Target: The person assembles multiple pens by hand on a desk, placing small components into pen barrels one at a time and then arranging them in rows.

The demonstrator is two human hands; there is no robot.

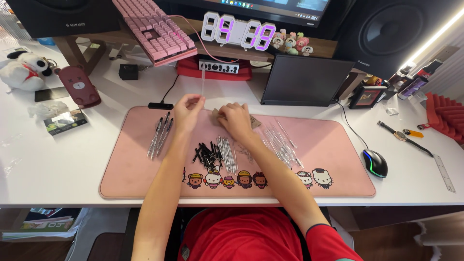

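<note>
My left hand (187, 112) pinches the lower end of a clear pen barrel (203, 83) that stands upright over the far edge of the pink desk mat (135, 169). My right hand (235, 120) rests beside it on the mat, fingers curled on a small brownish packet (254, 122). Below the hands lie a heap of black pen parts (207, 154), a row of thin refills (227, 153) and several clear barrels (282, 145). A few assembled pens (161, 136) lie to the left.
A pink keyboard (154, 29), a digital clock (238, 30) and a dark tablet (304, 79) stand behind the mat. A mouse (375, 162), a wristwatch (401, 136) and a ruler (444, 173) lie right. A plush toy (24, 70) and a maroon case (79, 86) sit left.
</note>
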